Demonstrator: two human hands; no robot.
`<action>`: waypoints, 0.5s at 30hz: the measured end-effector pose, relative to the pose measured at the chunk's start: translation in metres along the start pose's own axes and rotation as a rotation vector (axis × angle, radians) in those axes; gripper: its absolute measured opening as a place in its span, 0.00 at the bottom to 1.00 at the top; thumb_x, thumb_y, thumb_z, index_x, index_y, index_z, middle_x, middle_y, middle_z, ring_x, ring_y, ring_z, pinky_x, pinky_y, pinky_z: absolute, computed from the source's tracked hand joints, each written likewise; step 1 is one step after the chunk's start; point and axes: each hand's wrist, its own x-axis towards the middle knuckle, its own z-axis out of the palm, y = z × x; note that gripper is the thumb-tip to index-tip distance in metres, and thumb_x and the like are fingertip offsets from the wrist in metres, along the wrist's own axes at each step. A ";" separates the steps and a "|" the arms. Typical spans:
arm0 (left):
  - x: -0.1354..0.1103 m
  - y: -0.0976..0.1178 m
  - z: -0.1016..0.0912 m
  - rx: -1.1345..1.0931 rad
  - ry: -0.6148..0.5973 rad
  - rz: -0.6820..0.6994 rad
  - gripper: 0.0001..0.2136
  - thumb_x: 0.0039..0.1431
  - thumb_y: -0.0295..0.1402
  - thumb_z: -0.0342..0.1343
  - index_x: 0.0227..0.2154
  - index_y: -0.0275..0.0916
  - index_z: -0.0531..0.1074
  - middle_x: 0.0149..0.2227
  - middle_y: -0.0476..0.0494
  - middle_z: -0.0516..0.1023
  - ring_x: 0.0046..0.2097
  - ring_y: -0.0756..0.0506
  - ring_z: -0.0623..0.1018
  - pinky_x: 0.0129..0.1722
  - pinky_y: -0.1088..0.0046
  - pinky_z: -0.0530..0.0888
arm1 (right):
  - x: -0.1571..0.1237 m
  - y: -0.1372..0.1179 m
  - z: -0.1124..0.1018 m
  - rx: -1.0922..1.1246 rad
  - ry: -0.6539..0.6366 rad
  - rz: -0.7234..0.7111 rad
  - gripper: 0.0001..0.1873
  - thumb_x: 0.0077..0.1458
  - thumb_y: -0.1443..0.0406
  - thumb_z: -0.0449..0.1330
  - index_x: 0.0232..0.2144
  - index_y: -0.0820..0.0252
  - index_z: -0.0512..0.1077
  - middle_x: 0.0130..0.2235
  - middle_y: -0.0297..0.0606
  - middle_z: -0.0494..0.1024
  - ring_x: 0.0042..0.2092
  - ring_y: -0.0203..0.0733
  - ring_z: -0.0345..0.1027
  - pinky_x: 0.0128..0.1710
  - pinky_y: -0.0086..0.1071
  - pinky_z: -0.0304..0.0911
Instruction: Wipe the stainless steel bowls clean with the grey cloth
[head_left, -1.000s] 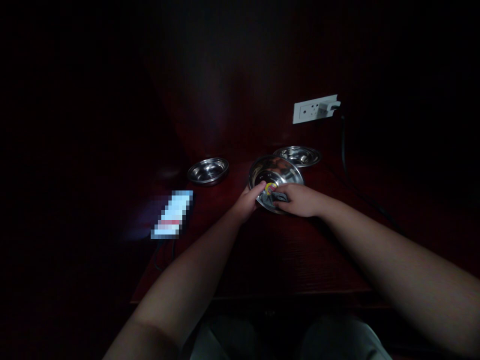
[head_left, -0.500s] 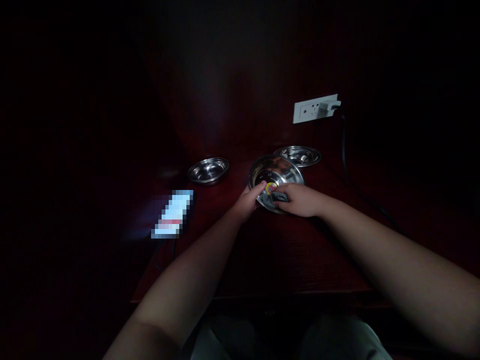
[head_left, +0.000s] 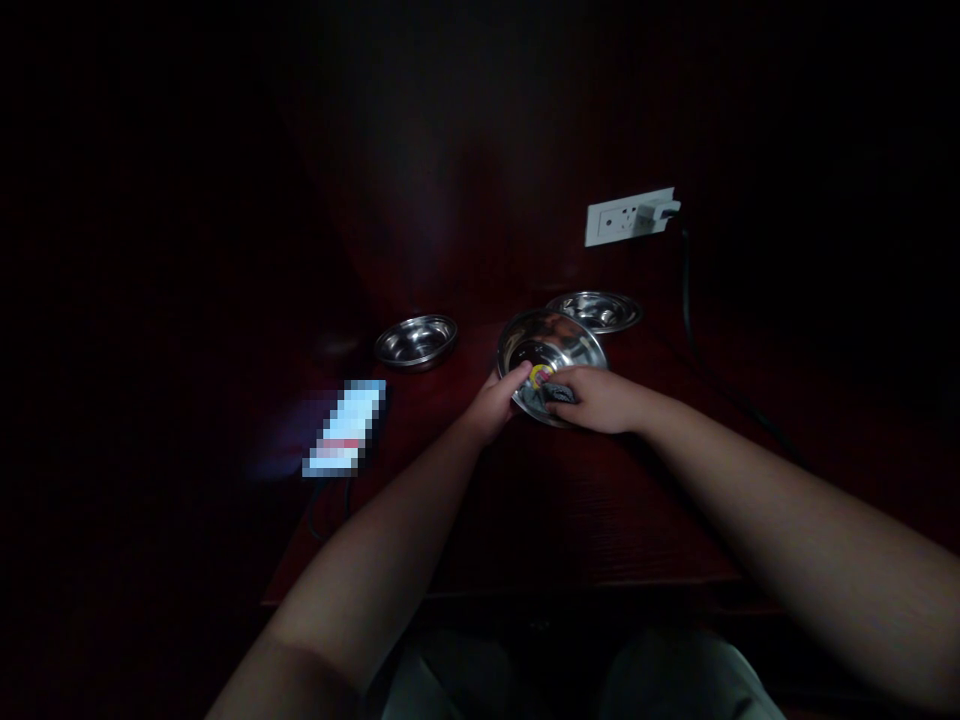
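Observation:
A shiny metal bowl [head_left: 559,335] is tilted towards me above the dark red table. My left hand [head_left: 496,403] grips its left rim, thumb inside and fingers hidden behind the wall. Inside the bowl, my right hand [head_left: 598,398] is closed on a grey cloth [head_left: 559,394], pressed against the lower inner side. A round yellow and red sticker [head_left: 541,377] shows on the bowl's inside, between the left thumb and the right fingers.
To the left stands another metal bowl [head_left: 417,343]; a metal dish [head_left: 600,312] lies behind the held bowl. A phone [head_left: 346,428] with a lit, blurred screen is at the left. On the wall, a socket [head_left: 628,217] holds a plug whose black cable [head_left: 688,300] runs down to the right.

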 end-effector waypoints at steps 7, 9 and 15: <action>0.000 0.000 0.001 -0.002 0.010 0.015 0.21 0.50 0.37 0.59 0.48 0.35 0.68 0.43 0.39 0.78 0.45 0.42 0.76 0.49 0.61 0.69 | 0.001 0.002 0.001 0.012 0.001 -0.012 0.14 0.52 0.61 0.54 0.39 0.60 0.72 0.41 0.44 0.77 0.42 0.46 0.70 0.43 0.35 0.62; -0.001 0.000 0.002 -0.002 0.008 0.011 0.21 0.50 0.37 0.59 0.47 0.35 0.69 0.42 0.39 0.78 0.45 0.42 0.76 0.49 0.61 0.69 | 0.001 0.002 0.001 0.009 0.007 -0.006 0.14 0.52 0.61 0.54 0.39 0.60 0.72 0.42 0.44 0.77 0.43 0.46 0.70 0.43 0.36 0.62; -0.003 0.002 0.003 -0.007 0.005 -0.001 0.21 0.51 0.37 0.58 0.47 0.35 0.69 0.42 0.39 0.78 0.46 0.41 0.76 0.49 0.61 0.69 | 0.000 0.001 0.000 0.018 0.009 0.008 0.13 0.52 0.61 0.54 0.37 0.60 0.72 0.41 0.44 0.77 0.42 0.46 0.70 0.44 0.36 0.61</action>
